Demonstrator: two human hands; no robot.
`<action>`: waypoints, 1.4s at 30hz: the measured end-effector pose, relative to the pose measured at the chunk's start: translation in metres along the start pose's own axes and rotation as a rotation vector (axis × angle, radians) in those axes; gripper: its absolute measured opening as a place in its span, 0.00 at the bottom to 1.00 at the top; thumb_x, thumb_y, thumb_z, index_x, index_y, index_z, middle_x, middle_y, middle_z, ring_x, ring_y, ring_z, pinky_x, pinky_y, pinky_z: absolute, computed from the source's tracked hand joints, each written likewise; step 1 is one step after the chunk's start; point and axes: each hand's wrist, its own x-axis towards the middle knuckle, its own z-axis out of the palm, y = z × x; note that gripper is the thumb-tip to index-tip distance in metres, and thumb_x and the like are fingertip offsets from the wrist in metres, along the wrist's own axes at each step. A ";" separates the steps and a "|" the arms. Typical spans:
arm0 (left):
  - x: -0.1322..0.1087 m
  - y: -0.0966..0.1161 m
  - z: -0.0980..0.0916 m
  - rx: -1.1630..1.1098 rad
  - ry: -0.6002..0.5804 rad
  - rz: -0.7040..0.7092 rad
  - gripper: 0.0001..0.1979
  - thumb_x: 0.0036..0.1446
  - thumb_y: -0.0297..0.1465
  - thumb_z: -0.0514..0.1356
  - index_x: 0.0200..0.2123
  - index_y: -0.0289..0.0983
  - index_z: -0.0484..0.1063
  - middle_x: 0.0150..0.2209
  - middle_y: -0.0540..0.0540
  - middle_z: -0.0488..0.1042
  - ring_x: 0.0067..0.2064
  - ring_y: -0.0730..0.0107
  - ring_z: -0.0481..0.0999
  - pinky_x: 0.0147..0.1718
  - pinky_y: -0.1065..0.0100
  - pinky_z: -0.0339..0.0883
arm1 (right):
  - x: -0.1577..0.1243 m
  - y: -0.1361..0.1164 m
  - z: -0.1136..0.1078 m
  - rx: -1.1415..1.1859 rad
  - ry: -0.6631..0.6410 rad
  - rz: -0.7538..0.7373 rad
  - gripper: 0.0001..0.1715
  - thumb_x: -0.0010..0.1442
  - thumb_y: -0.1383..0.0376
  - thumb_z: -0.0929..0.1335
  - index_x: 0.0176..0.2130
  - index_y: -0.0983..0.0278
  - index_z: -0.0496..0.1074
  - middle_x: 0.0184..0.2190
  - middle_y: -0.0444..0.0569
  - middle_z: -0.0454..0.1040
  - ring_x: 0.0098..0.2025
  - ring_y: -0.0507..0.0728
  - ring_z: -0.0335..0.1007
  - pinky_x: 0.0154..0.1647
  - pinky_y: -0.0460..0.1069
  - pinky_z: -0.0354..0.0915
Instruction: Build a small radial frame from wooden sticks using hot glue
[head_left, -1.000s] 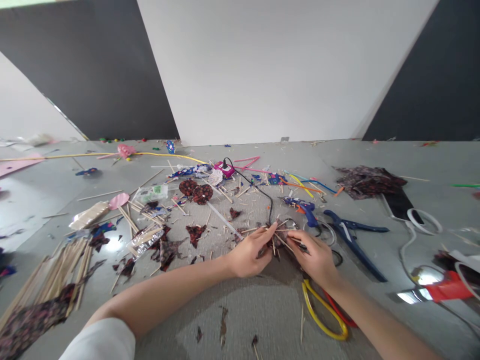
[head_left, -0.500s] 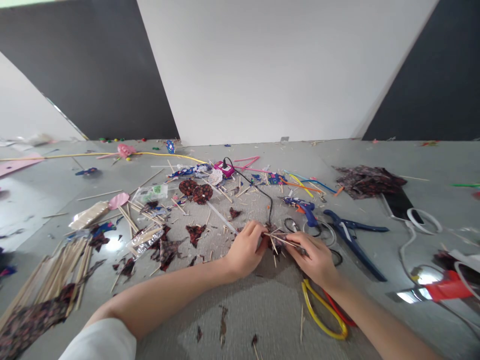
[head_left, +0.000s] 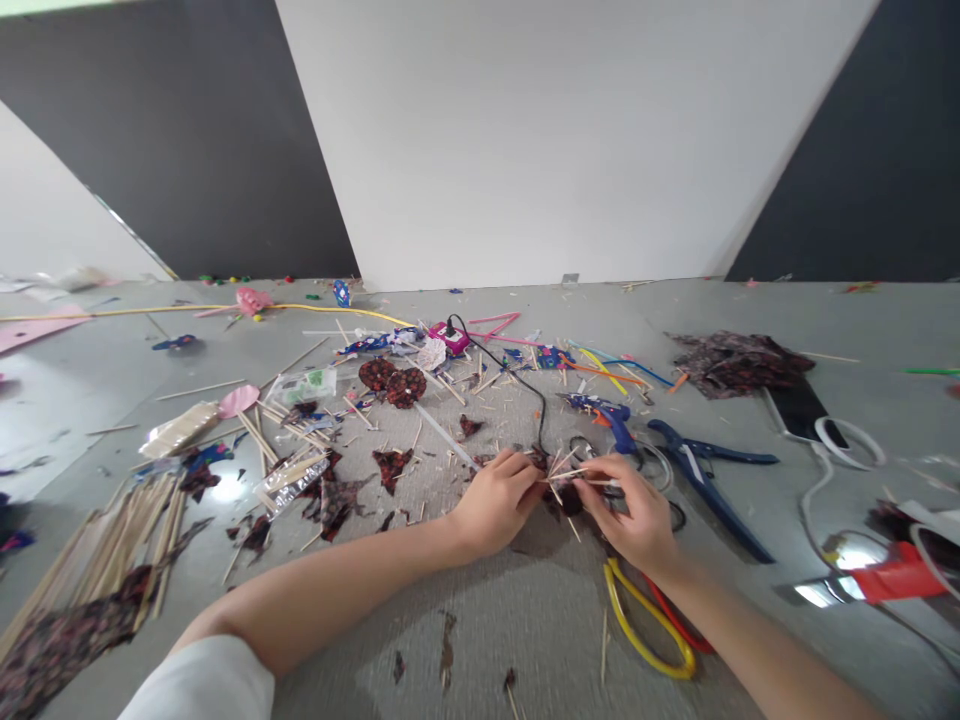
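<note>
Thin wooden sticks [head_left: 556, 486] cross each other between my two hands, over scraps of dark floral cloth. My left hand [head_left: 499, 503] is closed around the left end of these sticks, its fingertips partly hidden. From the other side my right hand [head_left: 631, 508] pinches a stick between thumb and fingers. Just behind the hands lies a blue glue gun [head_left: 615, 422] with an orange trigger. Blue pliers-like cutters [head_left: 701, 480] rest right of my right hand. A pair of yellow-looped handles [head_left: 651, 640] shows beneath my right forearm, the rest hidden.
A magenta power socket [head_left: 450, 338] with a black cable stands behind the hands. Round cloth pieces [head_left: 405, 388] and a bundle of sticks [head_left: 124, 545] lie left. Crumpled dark cloth [head_left: 739, 362], a phone [head_left: 806, 410] and a red-handled tool [head_left: 892, 572] lie right.
My right hand has lifted slightly and its fingers have shifted on the sticks. The crossed sticks have turned a little. My left hand has barely moved.
</note>
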 end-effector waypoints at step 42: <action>0.009 -0.008 -0.001 -0.307 -0.034 0.054 0.21 0.77 0.39 0.50 0.36 0.37 0.75 0.37 0.44 0.78 0.41 0.65 0.75 0.47 0.65 0.68 | 0.010 -0.008 -0.001 -0.241 -0.169 -0.268 0.15 0.69 0.70 0.70 0.31 0.57 0.68 0.27 0.44 0.75 0.30 0.58 0.72 0.36 0.56 0.69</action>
